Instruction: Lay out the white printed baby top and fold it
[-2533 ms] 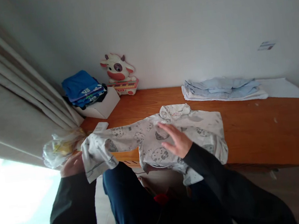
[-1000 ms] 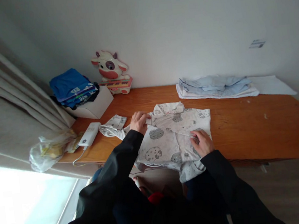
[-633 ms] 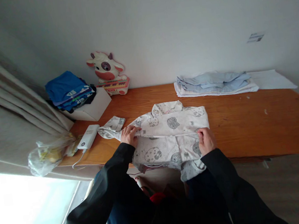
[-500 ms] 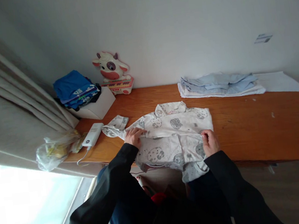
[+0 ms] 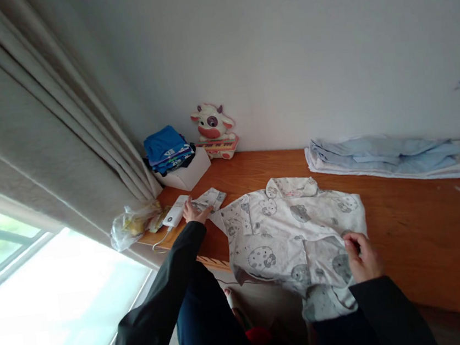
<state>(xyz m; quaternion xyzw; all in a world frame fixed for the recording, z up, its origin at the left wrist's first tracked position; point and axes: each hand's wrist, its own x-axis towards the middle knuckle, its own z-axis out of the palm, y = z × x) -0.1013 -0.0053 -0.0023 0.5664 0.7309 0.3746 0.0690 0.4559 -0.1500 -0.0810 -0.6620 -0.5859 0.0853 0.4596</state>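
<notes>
A white children's shirt (image 5: 277,244) with grey cartoon cat prints lies spread on the wooden table, collar toward the wall. Its lower part hangs over the front edge. My right hand (image 5: 363,257) pinches the fabric on the shirt's right side between thumb and fingers. Over at the left sleeve (image 5: 212,199), which is bent back on itself, my left hand (image 5: 195,212) reaches with fingers spread, touching or just above the cloth. A white power bank (image 5: 175,212) with a cable lies right beside that hand.
Folded blue clothes (image 5: 168,146) sit on a white box (image 5: 190,172) at the back left. Next to it stands a cow toy keyboard (image 5: 215,132). Folded light-blue garments (image 5: 381,155) lie along the wall. A plastic bag (image 5: 126,228) rests near the curtain (image 5: 65,113).
My left hand has left the shirt's body and moved out to the left sleeve. My right hand still grips the right side, lifting the fabric slightly. The view has turned left.
</notes>
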